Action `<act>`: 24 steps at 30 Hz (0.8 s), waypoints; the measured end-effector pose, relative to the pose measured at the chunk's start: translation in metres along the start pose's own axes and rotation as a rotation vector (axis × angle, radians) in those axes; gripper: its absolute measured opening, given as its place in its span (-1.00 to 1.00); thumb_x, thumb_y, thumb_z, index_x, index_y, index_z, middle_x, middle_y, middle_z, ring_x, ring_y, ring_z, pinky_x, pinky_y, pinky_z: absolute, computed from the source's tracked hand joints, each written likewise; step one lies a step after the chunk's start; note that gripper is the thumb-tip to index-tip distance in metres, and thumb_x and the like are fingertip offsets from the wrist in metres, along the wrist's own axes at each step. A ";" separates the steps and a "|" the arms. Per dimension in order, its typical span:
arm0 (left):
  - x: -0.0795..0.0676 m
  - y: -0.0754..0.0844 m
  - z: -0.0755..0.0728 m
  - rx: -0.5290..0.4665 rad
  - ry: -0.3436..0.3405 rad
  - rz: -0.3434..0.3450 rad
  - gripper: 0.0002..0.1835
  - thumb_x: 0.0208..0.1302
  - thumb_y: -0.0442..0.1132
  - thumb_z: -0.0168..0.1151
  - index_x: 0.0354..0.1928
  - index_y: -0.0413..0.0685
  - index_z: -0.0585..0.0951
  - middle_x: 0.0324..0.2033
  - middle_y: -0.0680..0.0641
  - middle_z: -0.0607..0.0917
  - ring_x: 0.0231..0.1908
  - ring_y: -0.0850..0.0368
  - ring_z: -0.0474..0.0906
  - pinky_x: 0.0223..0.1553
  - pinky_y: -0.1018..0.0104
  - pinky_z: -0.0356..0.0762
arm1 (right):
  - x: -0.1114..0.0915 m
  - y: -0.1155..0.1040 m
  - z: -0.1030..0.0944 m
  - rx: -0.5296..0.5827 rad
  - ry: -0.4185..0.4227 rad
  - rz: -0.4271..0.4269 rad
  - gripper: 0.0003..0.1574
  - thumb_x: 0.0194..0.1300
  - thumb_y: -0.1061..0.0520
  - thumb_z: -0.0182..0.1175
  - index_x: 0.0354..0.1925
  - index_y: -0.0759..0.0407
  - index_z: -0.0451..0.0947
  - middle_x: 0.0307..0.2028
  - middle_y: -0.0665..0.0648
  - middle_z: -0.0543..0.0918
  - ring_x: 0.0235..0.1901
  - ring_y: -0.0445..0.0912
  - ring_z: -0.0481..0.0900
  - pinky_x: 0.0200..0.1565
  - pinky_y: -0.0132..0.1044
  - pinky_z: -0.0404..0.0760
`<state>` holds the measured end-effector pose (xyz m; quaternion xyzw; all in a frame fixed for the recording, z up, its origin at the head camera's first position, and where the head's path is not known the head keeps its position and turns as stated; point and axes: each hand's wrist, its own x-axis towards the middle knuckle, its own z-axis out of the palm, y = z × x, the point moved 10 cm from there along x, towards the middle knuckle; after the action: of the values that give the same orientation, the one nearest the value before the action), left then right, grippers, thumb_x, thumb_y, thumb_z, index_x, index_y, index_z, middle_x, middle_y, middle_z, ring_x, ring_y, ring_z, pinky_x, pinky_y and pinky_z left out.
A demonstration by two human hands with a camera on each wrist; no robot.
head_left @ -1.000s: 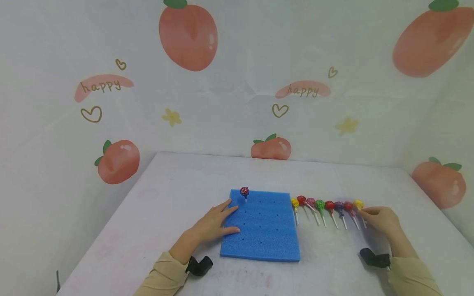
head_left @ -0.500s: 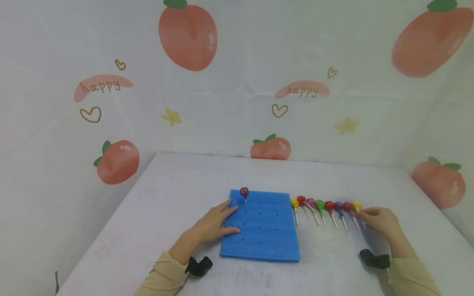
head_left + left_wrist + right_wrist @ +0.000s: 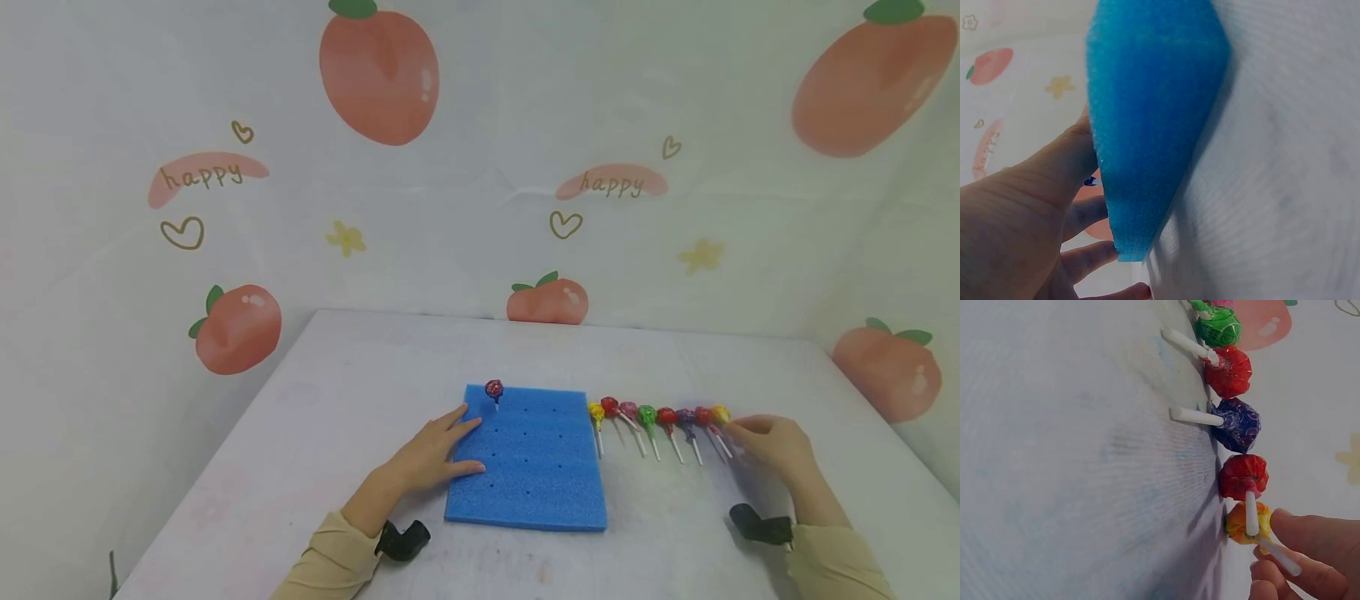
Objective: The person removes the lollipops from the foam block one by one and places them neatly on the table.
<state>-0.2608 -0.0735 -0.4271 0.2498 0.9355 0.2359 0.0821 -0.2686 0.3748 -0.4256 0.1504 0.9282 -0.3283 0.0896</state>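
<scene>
Fingertips of your right hand (image 3: 772, 446) close on the stick of the yellow lollipop (image 3: 721, 413), the last sweet at the right end of a row lying on the white table (image 3: 300, 450); the right wrist view shows the white stick pinched between thumb and forefinger, the yellow head (image 3: 1244, 523) touching the red lollipop (image 3: 1244, 476) beside it; your left hand (image 3: 431, 454) lies flat and released, fingers straight, on the left edge of the blue foam board (image 3: 528, 458).

Risk sits in that contact; lift the yellow one sideways and you will likely drag or roll the red neighbour, and that could nudge the purple lollipop (image 3: 1237, 424) next in line; a pinch so far down a thin stick may also let the heavy head swing or slip; if your left hand eases off, the light foam could shift or tip under a pressing stick, and the one already planted might lean.

As a holder, the foam board carries a grid of small holes; one dark red lollipop (image 3: 494, 389) stands upright in a hole in the far row near the left corner; every other hole visible is unfilled; seven lollipops remain on the table just right of the board, heads away from you, sticks toward you.
</scene>
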 end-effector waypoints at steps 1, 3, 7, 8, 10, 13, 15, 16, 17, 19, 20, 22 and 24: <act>0.000 0.000 0.000 -0.001 0.000 0.001 -0.25 0.18 0.13 0.21 0.35 -0.07 0.29 0.40 -0.25 0.17 0.38 -0.22 0.13 0.32 -0.20 0.17 | -0.001 -0.001 -0.001 -0.006 0.009 -0.004 -0.20 0.28 -0.20 0.09 0.08 0.52 0.39 -0.06 0.51 0.53 -0.22 0.11 0.54 -0.30 -0.20 0.55; 0.000 0.000 0.000 -0.001 0.001 0.001 -0.24 0.18 0.13 0.21 0.34 -0.07 0.29 0.40 -0.25 0.17 0.38 -0.23 0.13 0.32 -0.20 0.18 | -0.001 -0.003 -0.004 -0.011 0.026 -0.009 -0.20 0.29 -0.21 0.07 0.08 0.51 0.39 -0.01 0.54 0.49 -0.16 0.18 0.51 -0.26 -0.12 0.55; 0.000 0.001 -0.001 -0.002 0.002 0.003 -0.24 0.18 0.12 0.21 0.34 -0.08 0.29 0.40 -0.25 0.17 0.38 -0.23 0.13 0.32 -0.19 0.18 | -0.004 -0.011 -0.007 -0.016 0.051 -0.025 -0.19 0.31 -0.23 0.03 0.10 0.48 0.38 0.07 0.55 0.43 -0.07 0.28 0.43 -0.21 0.00 0.53; 0.000 0.001 -0.001 -0.001 0.002 0.003 -0.24 0.18 0.12 0.21 0.34 -0.08 0.29 0.40 -0.25 0.17 0.38 -0.24 0.13 0.31 -0.19 0.19 | -0.005 -0.015 -0.007 -0.017 0.054 -0.034 -0.19 0.31 -0.24 0.03 0.10 0.47 0.39 0.08 0.55 0.42 -0.04 0.30 0.40 -0.19 0.02 0.52; -0.001 0.001 -0.002 0.000 0.003 0.002 -0.25 0.18 0.12 0.21 0.34 -0.08 0.29 0.40 -0.25 0.17 0.37 -0.24 0.14 0.31 -0.19 0.19 | -0.007 -0.022 -0.005 -0.017 0.050 -0.051 -0.19 0.31 -0.26 0.00 0.11 0.44 0.40 0.10 0.54 0.41 0.00 0.32 0.36 -0.16 0.06 0.52; -0.001 0.002 -0.002 0.000 0.003 0.001 -0.25 0.18 0.12 0.21 0.34 -0.08 0.29 0.40 -0.25 0.17 0.37 -0.24 0.14 0.31 -0.19 0.19 | -0.010 -0.037 -0.002 -0.010 0.052 -0.094 -0.20 0.32 -0.27 0.00 0.10 0.43 0.42 0.09 0.53 0.43 0.05 0.34 0.33 -0.11 0.12 0.51; -0.001 0.002 -0.002 0.001 0.004 0.002 -0.25 0.18 0.12 0.21 0.34 -0.08 0.30 0.40 -0.25 0.18 0.37 -0.23 0.14 0.31 -0.19 0.19 | -0.012 -0.050 0.000 -0.011 0.068 -0.134 -0.24 0.33 -0.24 0.01 0.08 0.43 0.44 0.06 0.51 0.47 0.03 0.32 0.37 -0.11 0.10 0.53; -0.001 0.002 -0.002 0.001 0.004 0.002 -0.25 0.18 0.12 0.21 0.34 -0.08 0.30 0.40 -0.25 0.18 0.38 -0.23 0.14 0.31 -0.19 0.19 | -0.013 -0.055 0.001 -0.013 0.075 -0.150 -0.25 0.33 -0.23 0.02 0.07 0.42 0.44 0.05 0.51 0.48 0.01 0.31 0.40 -0.13 0.07 0.56; -0.001 0.002 -0.002 0.001 0.005 0.002 -0.25 0.18 0.12 0.21 0.34 -0.08 0.30 0.39 -0.25 0.18 0.38 -0.23 0.14 0.32 -0.19 0.18 | -0.015 -0.062 0.003 -0.016 0.084 -0.168 -0.27 0.33 -0.22 0.03 0.07 0.42 0.45 0.04 0.50 0.50 -0.01 0.29 0.43 -0.16 0.04 0.58; -0.001 0.002 -0.002 0.003 0.006 0.001 -0.25 0.18 0.12 0.21 0.34 -0.08 0.30 0.40 -0.25 0.18 0.38 -0.23 0.13 0.32 -0.19 0.18 | -0.018 -0.075 0.006 -0.025 0.098 -0.211 -0.29 0.32 -0.20 0.05 0.04 0.41 0.48 0.02 0.49 0.52 -0.03 0.29 0.47 -0.18 0.02 0.61; -0.001 0.002 -0.002 0.004 0.006 0.001 -0.25 0.18 0.12 0.21 0.34 -0.08 0.30 0.40 -0.25 0.18 0.38 -0.23 0.14 0.32 -0.20 0.18 | -0.020 -0.082 0.008 -0.027 0.107 -0.236 -0.32 0.32 -0.18 0.07 0.03 0.40 0.50 0.02 0.48 0.54 -0.05 0.28 0.49 -0.19 0.00 0.62; -0.001 0.002 -0.002 0.005 0.007 0.001 -0.25 0.18 0.12 0.21 0.34 -0.07 0.30 0.40 -0.24 0.18 0.38 -0.23 0.14 0.32 -0.20 0.18 | -0.023 -0.097 0.014 -0.034 0.109 -0.276 -0.36 0.31 -0.17 0.08 0.00 0.38 0.52 0.01 0.47 0.54 -0.06 0.28 0.51 -0.21 -0.01 0.64; -0.001 0.003 -0.002 0.006 0.007 -0.001 -0.25 0.18 0.12 0.21 0.34 -0.07 0.30 0.40 -0.24 0.18 0.37 -0.23 0.14 0.31 -0.19 0.19 | -0.027 -0.112 0.021 -0.033 0.106 -0.321 -0.42 0.31 -0.13 0.11 -0.03 0.37 0.55 0.00 0.46 0.56 -0.09 0.27 0.54 -0.23 -0.04 0.66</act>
<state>-0.2593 -0.0730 -0.4237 0.2489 0.9366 0.2340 0.0783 -0.2797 0.2729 -0.3697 0.0158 0.9491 -0.3145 -0.0108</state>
